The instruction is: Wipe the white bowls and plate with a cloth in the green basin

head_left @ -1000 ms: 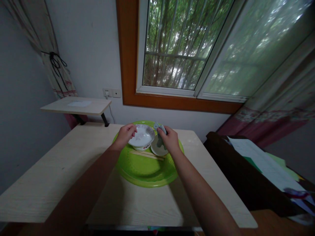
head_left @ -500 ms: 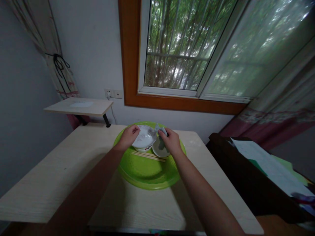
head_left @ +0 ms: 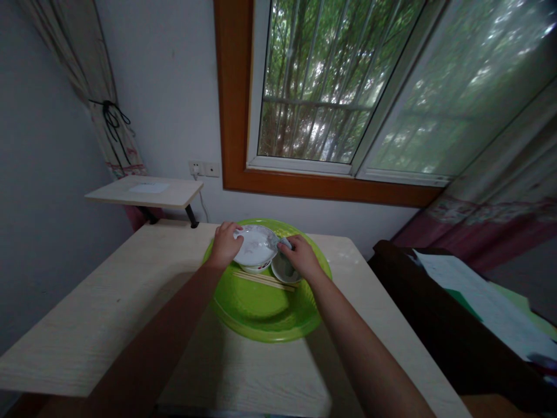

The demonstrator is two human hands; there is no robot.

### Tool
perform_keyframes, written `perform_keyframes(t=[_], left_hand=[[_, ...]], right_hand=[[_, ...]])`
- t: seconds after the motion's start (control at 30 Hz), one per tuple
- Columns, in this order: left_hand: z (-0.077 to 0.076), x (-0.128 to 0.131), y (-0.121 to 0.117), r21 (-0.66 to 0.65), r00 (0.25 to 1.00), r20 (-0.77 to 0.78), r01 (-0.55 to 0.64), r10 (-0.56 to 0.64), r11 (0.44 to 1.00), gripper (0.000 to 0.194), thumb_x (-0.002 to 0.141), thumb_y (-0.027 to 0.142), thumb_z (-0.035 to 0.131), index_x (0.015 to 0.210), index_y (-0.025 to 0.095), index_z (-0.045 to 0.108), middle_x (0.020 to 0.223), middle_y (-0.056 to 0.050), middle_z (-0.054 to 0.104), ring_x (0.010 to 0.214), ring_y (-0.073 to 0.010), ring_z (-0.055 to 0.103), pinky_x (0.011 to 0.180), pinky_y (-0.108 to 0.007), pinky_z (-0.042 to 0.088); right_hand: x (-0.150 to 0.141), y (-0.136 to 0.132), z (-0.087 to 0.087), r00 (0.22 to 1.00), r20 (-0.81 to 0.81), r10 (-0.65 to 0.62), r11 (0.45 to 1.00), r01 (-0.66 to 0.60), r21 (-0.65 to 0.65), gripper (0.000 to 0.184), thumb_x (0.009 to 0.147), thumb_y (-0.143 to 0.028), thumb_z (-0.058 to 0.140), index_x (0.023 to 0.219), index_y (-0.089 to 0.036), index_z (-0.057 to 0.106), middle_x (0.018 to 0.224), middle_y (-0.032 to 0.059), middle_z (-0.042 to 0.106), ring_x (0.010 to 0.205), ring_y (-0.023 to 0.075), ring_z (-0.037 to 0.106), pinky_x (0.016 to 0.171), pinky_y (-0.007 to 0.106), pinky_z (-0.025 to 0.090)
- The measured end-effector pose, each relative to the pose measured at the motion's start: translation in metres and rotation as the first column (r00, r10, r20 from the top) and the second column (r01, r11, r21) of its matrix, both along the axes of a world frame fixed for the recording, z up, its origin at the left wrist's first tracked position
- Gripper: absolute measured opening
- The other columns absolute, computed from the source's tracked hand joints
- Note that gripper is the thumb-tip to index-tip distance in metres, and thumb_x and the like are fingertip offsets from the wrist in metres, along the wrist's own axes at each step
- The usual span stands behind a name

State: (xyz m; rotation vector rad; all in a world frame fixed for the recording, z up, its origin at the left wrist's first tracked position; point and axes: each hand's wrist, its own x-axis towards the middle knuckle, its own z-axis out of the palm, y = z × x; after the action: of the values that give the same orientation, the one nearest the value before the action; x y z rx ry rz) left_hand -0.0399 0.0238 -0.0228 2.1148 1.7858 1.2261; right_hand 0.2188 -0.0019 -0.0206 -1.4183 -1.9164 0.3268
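A white plate (head_left: 256, 247) with a faint pattern rests on top of a white bowl (head_left: 256, 268) with red marks. My left hand (head_left: 225, 244) grips the plate's left rim, fingers over its far edge. At the right rim, my right hand (head_left: 300, 255) is closed on a bunched grey cloth (head_left: 285, 242), which touches the plate. Below that hand sits a second small bowl (head_left: 281, 270), partly covered by it and its shadow. Wooden chopsticks (head_left: 263, 281) lie in front of the bowls. All of these are inside a round green basin (head_left: 256, 316).
The basin stands on a pale wooden table (head_left: 143, 313). A small raised shelf (head_left: 174, 194) with a paper on it stands at the back left. To the right, papers (head_left: 474, 302) lie on a dark piece of furniture (head_left: 418, 313). A window (head_left: 322, 87) is behind.
My left hand has gone from a pinch beside the plate to a grip on its rim. My right hand has brought the cloth down against the plate's right edge. The view has shifted slightly.
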Motion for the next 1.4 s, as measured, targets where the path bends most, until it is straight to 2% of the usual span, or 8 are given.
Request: perform_keyframes(t=[0.27,0.63,0.97,1.2,1.4], left_hand=[[0.001,-0.004,-0.001,-0.045,0.994,-0.067,-0.090,0.087,0.995,0.027,0.079,0.016,0.056,0.103,0.020,0.066,0.116,-0.011,0.066,0.120,-0.0288,0.057,0.110,-0.044,0.038],[0.000,-0.005,-0.001,-0.052,0.994,-0.093,-0.068,0.063,0.996,0.027,0.079,0.016,0.057,0.103,0.020,0.066,0.116,-0.010,0.067,0.117,-0.0274,0.059,0.109,-0.041,0.040],[0.000,-0.004,-0.002,-0.075,0.990,-0.130,-0.061,0.051,0.995,0.025,0.081,0.017,0.057,0.103,0.020,0.067,0.115,-0.010,0.069,0.116,-0.0258,0.059,0.110,-0.039,0.037],[0.002,-0.002,-0.005,-0.086,0.989,-0.144,-0.042,0.029,0.995,0.023,0.081,0.016,0.057,0.101,0.020,0.067,0.113,-0.010,0.069,0.116,-0.0258,0.058,0.110,-0.039,0.037],[-0.001,0.000,-0.006,-0.077,0.986,-0.165,0.020,-0.033,0.997,0.025,0.079,0.014,0.057,0.101,0.020,0.066,0.113,-0.011,0.066,0.116,-0.0268,0.057,0.112,-0.040,0.038]], right_hand=[[-0.004,-0.006,0.003,1.000,-0.007,-0.006,0.996,0.006,-0.085,0.025,0.092,-0.040,0.057,0.081,-0.019,0.064,0.078,0.0008,0.065,0.072,0.0164,0.055,0.066,0.025,0.034],[-0.005,-0.008,0.006,0.999,-0.008,-0.039,0.989,0.037,-0.140,0.022,0.091,-0.039,0.057,0.085,-0.020,0.065,0.080,0.0013,0.068,0.074,0.0168,0.057,0.066,0.025,0.034],[-0.004,-0.009,0.007,0.998,-0.004,-0.055,0.987,0.054,-0.152,0.024,0.090,-0.042,0.057,0.086,-0.021,0.067,0.076,0.0009,0.067,0.071,0.0173,0.058,0.063,0.025,0.034],[-0.002,-0.009,0.009,0.996,0.010,-0.085,0.989,0.085,-0.123,0.024,0.090,-0.041,0.057,0.090,-0.020,0.070,0.082,0.0026,0.071,0.074,0.0176,0.060,0.065,0.025,0.036],[0.003,-0.011,0.024,0.987,0.074,-0.144,0.986,0.149,-0.076,0.026,0.092,-0.041,0.055,0.089,-0.020,0.070,0.079,0.0029,0.070,0.070,0.0170,0.060,0.061,0.025,0.034]])
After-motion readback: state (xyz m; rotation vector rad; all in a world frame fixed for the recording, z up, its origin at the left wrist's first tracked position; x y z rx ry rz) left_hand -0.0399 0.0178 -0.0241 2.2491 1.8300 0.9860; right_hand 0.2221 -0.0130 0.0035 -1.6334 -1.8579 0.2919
